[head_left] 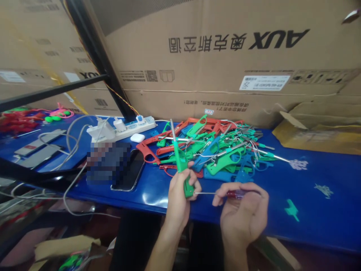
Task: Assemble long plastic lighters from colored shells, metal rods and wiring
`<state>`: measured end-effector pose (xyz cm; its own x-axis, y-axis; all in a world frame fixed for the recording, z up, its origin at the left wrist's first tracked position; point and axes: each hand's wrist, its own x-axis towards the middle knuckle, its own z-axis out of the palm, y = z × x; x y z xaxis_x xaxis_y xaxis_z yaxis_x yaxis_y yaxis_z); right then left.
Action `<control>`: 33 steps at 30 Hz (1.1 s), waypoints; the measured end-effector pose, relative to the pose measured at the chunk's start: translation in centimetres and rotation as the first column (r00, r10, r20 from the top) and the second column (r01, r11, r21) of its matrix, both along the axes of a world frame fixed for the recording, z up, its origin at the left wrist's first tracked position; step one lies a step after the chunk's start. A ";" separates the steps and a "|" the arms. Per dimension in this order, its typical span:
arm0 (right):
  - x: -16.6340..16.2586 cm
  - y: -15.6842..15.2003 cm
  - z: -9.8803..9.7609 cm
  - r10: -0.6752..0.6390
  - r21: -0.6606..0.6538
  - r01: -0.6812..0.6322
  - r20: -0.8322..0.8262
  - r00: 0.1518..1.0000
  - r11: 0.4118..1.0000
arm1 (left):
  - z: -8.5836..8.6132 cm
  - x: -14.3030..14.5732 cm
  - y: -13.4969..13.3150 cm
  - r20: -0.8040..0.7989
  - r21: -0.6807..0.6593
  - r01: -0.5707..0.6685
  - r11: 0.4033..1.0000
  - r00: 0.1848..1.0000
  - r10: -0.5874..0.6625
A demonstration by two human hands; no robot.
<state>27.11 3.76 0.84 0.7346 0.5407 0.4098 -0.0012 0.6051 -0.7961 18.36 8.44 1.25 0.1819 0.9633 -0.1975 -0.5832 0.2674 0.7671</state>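
Observation:
In the head view, my left hand (180, 192) grips a green long-necked gas lighter (182, 162) near its base, its metal tube pointing up and slightly left. My right hand (244, 210) is wrapped round the dark red handle of a screwdriver (234, 193). The thin shaft runs left, and its tip is at the lighter's lower end; whether it touches a screw is hidden. Just beyond my hands lies a heap of red, green and blue lighter bodies (222, 165) with metal tubes and thin white wires.
On the blue table (158, 195) lie a phone (131, 169), a power strip with chargers (124, 130) and a white case (137, 138). Small screws (298, 164) and a green plastic piece (291, 209) lie to the right. Cardboard (197, 75) stands behind; a black frame (113, 86) rises at left.

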 end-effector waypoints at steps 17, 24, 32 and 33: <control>-0.2 0.2 -0.1 0.014 -0.033 -0.011 0.075 0.997 0.999 | 0.1 0.1 -0.1 -0.002 -0.005 0.030 1.000 1.000 -0.030; -0.1 0.1 -0.1 0.013 -0.056 -0.010 0.063 0.998 0.998 | 0.1 0.1 0.0 0.020 -0.031 0.028 0.999 0.999 -0.028; -0.1 0.1 -0.1 0.003 -0.074 0.002 0.064 0.998 0.997 | 0.2 0.0 0.0 0.010 -0.016 0.049 0.999 0.999 -0.049; -0.1 0.1 -0.1 0.007 -0.073 -0.002 0.071 0.997 0.997 | 0.2 0.0 0.0 0.004 -0.015 0.048 0.999 0.999 -0.048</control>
